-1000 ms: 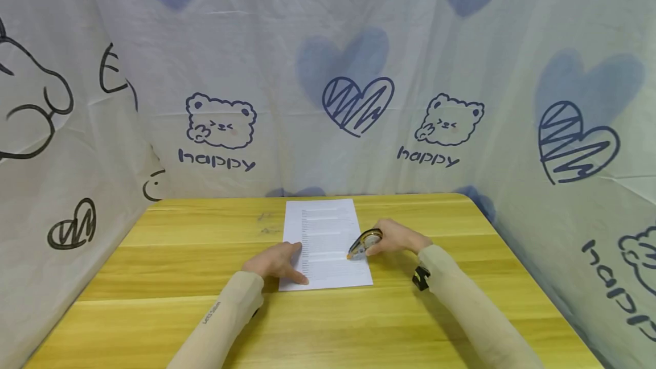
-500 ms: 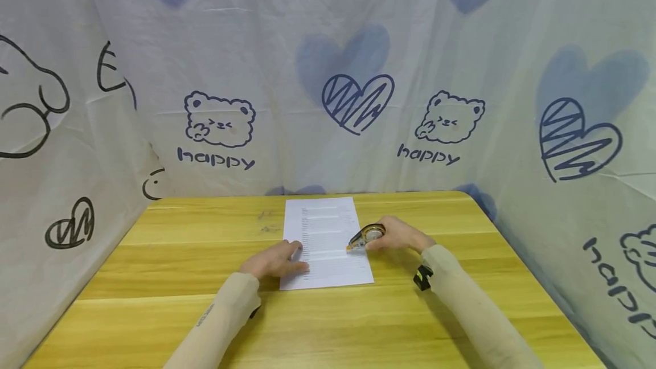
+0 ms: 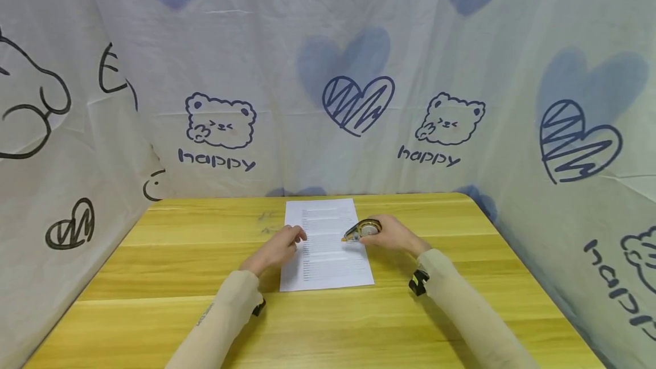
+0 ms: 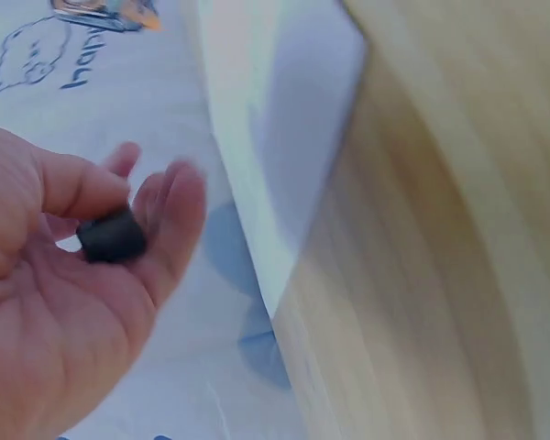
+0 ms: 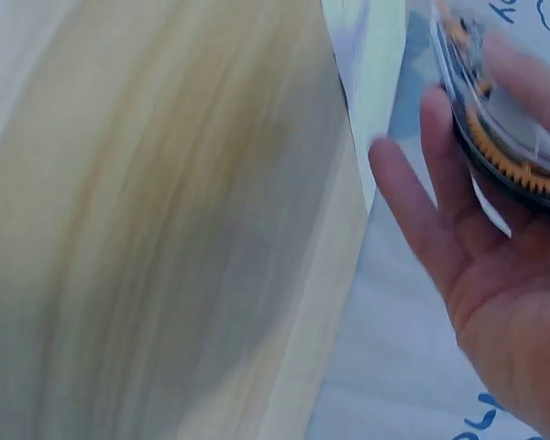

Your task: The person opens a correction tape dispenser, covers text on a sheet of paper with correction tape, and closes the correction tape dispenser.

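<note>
A correction tape dispenser (image 3: 368, 229) with a clear body and orange gears is pinched in my right hand (image 3: 393, 236). Its orange tip points down-left over the right half of a printed sheet of paper (image 3: 333, 272). In the right wrist view the thumb lies on one side of the dispenser (image 5: 509, 137), with the lower fingers spread. My left hand (image 3: 277, 248) is over the sheet's left edge, fingers bent. The left wrist view shows a small black cap-like piece (image 4: 113, 236) held between its thumb and fingers.
The sheet lies on a yellow wood-grain table (image 3: 179, 278), near its far edge. Faint dark marks (image 3: 266, 222) show on the wood left of the paper. A white curtain (image 3: 287, 73) with drawn hearts and bears encloses the back and sides.
My left hand has slid forward along the sheet's left edge, its fingers drawing in from spread to bent. The right hand has moved the dispenser's tip slightly forward and left over the page.
</note>
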The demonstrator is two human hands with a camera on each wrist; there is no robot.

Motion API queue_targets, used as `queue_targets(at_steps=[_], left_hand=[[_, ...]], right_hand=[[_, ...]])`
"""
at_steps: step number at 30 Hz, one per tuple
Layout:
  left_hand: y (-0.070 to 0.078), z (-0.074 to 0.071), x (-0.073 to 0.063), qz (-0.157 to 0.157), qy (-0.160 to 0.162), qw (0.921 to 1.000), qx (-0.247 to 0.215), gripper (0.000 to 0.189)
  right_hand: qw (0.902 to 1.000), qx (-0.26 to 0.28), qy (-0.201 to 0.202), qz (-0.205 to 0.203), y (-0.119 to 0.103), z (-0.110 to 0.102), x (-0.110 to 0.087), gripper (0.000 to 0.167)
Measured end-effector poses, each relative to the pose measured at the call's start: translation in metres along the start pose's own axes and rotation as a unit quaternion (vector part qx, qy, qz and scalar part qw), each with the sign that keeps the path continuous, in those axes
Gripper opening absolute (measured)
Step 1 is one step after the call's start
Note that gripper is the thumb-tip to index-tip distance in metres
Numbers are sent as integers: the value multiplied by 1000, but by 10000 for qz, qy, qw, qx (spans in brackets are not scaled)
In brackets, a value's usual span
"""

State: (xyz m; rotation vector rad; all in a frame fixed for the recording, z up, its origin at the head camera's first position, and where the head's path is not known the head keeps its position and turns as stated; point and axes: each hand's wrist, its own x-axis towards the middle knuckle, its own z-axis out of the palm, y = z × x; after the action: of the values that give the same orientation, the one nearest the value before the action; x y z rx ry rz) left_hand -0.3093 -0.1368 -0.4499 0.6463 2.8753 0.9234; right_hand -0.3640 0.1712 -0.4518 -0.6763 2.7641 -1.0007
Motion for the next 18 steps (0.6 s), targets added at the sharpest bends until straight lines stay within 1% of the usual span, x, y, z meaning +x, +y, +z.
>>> queue_targets(at_steps=[3,5,7,9,12,14,16,18], left_hand=[[2,-3,2,251,135,9989,-376,24],[3,-3,3,232,194,9983,-488,26],[4,-3,4,105,239,9979,-585,32],[4,-3,4,-85,211,9968,-764,34],[3,-3,5,-236,255,9952,-915,27],[4,-2,6,-214,390,9952,-872,19],[5,-1,8,-111,585,9961,-647,13],[6,0,8,-61,721,9960,-527,11]], right_hand=[[9997,-24,218,-89,-5,4,3,34],[9995,-44,288,-133,-7,6,4,33],[9996,42,269,-121,-10,9,5,32],[9995,241,173,-133,-13,12,5,32],[9976,685,-7,-71,-16,16,4,32],[9955,945,-70,-21,-17,18,4,33],[9937,1117,-53,60,-18,20,3,33],[9928,1192,1,120,-18,21,3,33]])
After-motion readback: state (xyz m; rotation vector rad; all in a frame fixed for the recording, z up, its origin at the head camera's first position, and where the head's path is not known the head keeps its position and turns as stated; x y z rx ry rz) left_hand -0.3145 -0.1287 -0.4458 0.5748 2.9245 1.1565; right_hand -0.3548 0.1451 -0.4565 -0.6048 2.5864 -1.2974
